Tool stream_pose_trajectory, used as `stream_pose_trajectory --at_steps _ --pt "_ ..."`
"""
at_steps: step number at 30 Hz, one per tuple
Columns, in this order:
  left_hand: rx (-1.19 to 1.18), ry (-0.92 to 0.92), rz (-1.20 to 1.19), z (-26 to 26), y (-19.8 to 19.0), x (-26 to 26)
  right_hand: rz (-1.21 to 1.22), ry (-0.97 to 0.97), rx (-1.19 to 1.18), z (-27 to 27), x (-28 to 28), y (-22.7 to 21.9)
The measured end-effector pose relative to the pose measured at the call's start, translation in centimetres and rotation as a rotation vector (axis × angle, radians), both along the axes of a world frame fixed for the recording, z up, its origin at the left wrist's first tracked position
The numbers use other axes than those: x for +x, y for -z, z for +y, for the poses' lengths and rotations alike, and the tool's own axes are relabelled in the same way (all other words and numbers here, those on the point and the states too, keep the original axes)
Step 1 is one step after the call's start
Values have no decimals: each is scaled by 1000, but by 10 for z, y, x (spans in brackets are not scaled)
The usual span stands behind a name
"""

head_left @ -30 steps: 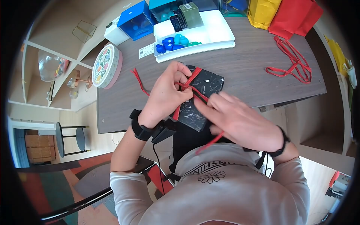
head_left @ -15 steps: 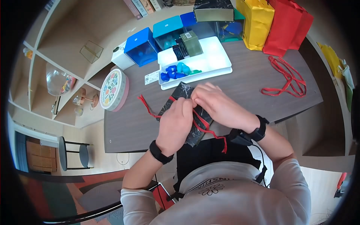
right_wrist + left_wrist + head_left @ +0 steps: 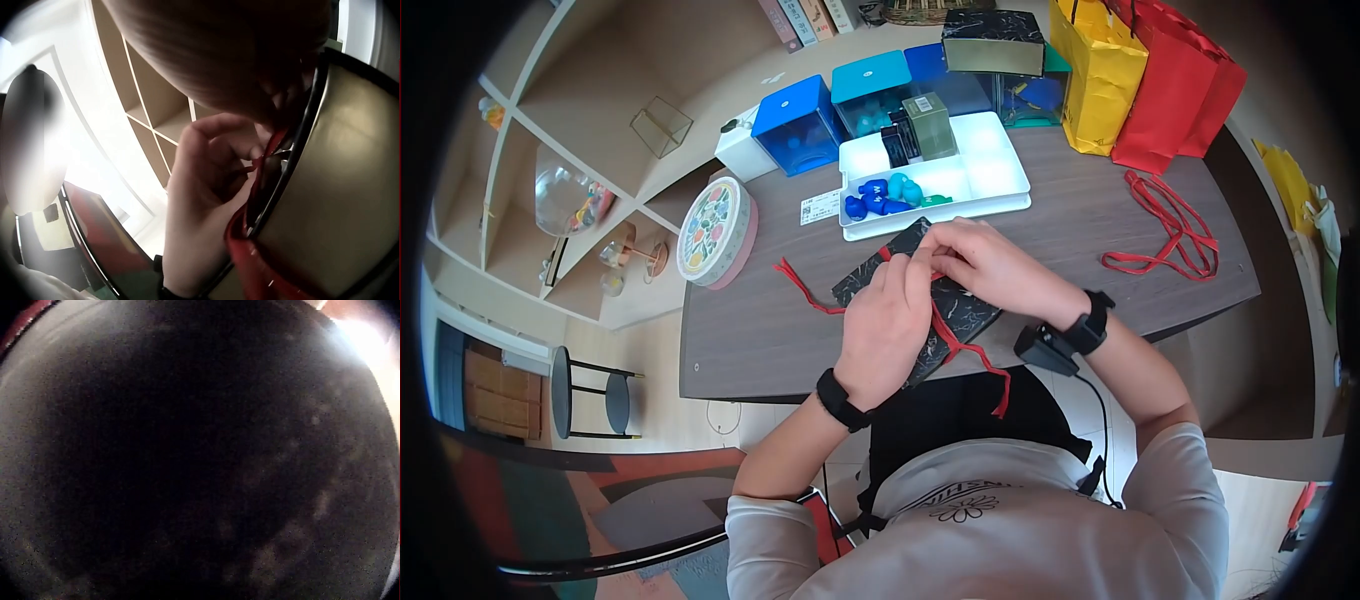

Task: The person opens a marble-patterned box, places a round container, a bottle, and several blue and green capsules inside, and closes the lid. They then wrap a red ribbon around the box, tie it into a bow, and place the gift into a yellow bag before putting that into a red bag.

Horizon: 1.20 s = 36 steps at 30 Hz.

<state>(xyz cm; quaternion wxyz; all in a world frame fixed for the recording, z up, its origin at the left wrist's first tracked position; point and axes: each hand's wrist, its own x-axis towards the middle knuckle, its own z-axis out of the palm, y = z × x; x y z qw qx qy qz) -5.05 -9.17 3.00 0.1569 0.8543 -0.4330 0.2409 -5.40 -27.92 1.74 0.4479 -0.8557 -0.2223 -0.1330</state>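
Observation:
A black box with white marbling [image 3: 970, 308] lies at the desk's front edge, with a red ribbon [image 3: 943, 338] tied across it. In the right wrist view the box's side [image 3: 340, 181] is plain gold. My left hand [image 3: 887, 315] and right hand [image 3: 990, 265] meet over the top of the box, fingertips close together, pinching the ribbon. Seen from the right wrist, the left hand [image 3: 200, 187] has curled fingers at the ribbon [image 3: 247, 244]. The ribbon's knot is hidden behind the fingers. The left wrist view is nearly black.
Behind the box stands a white tray [image 3: 1000, 160] with blue and teal figures and an olive box [image 3: 930, 125]. A round floral tin [image 3: 718, 232] is at left. Loose red ribbon [image 3: 1165, 235] lies at right, below yellow [image 3: 1097, 85] and red [image 3: 1175, 95] paper bags.
The right hand has moved from the box's lower right up beside the left hand's fingertips. The box has turned under the hands, and one ribbon tail now hangs toward the front.

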Motion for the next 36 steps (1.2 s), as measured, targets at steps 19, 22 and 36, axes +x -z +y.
stream_pose_trajectory --at_steps 19,22,36 --pt "75 -30 -91 -1 -4 -4 198 -398 -202 -14 50 -24" --pt "103 -26 -130 -4 -6 -5 249 -423 -179 -13 52 -27" --pt "27 -33 61 -1 -3 -6 196 -581 -303 -14 71 -25"
